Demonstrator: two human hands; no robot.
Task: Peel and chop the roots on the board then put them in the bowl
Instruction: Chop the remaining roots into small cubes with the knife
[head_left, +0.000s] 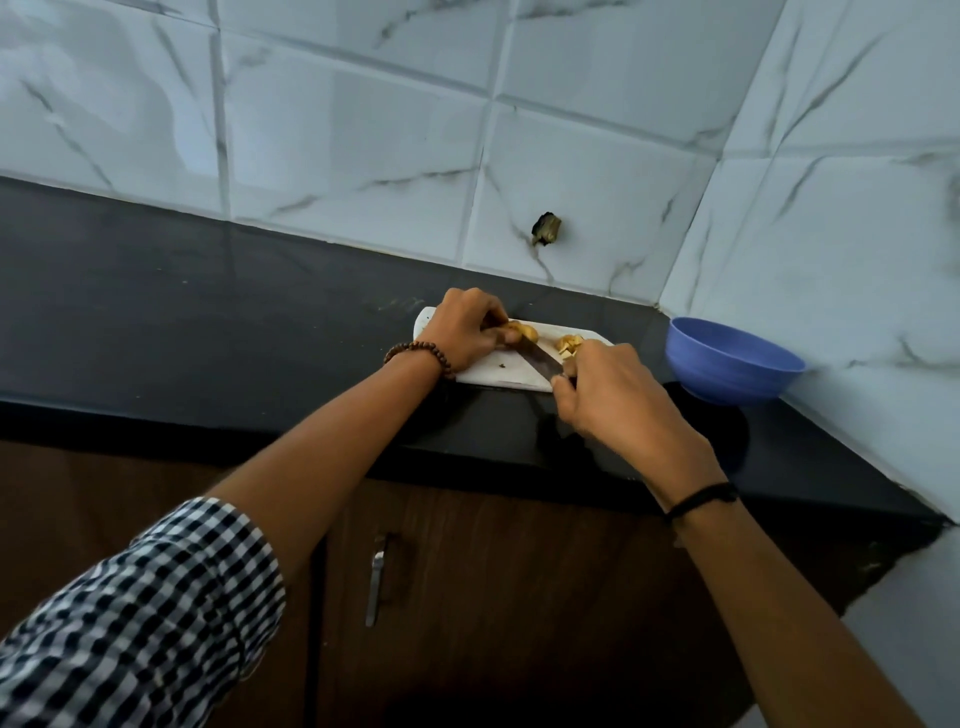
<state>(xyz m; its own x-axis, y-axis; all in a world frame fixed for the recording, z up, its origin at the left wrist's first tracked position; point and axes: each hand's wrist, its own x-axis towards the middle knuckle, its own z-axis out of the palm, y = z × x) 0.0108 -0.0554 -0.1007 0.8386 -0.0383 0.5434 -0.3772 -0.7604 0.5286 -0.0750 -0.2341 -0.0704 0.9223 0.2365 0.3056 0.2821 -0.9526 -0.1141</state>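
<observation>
On the black desk (208, 312) lies a small white cutting board (485, 372), close to the corner of the tiled wall (363, 130). The left hand (470, 332) rests on the far left part of the board, and its curled fingers pinch a yellowish root (523, 331) and hold it down on the board. The right hand (613, 395) is closed around the handle of a knife (540, 359); the handle itself is hidden inside the hand. The blade goes diagonally from this hand toward the root, and its tip meets the root just beside the left fingers. Whether the root is already fully peeled I cannot tell, it is too small in the view. A little heap of chopped pieces (569, 344) sits on the right part of the board, just behind the right hand and apart from the whole root. A blue bowl (727, 376) stands upright on the desk to the right of the board, near the side wall and not touching the board. The left wrist wears a brown bead bracelet (415, 351) and the right wrist a thin black band (701, 500). A checked sleeve (140, 613) covers the left upper arm. Under the desk there is a brown cabinet door with a metal handle (376, 579).
</observation>
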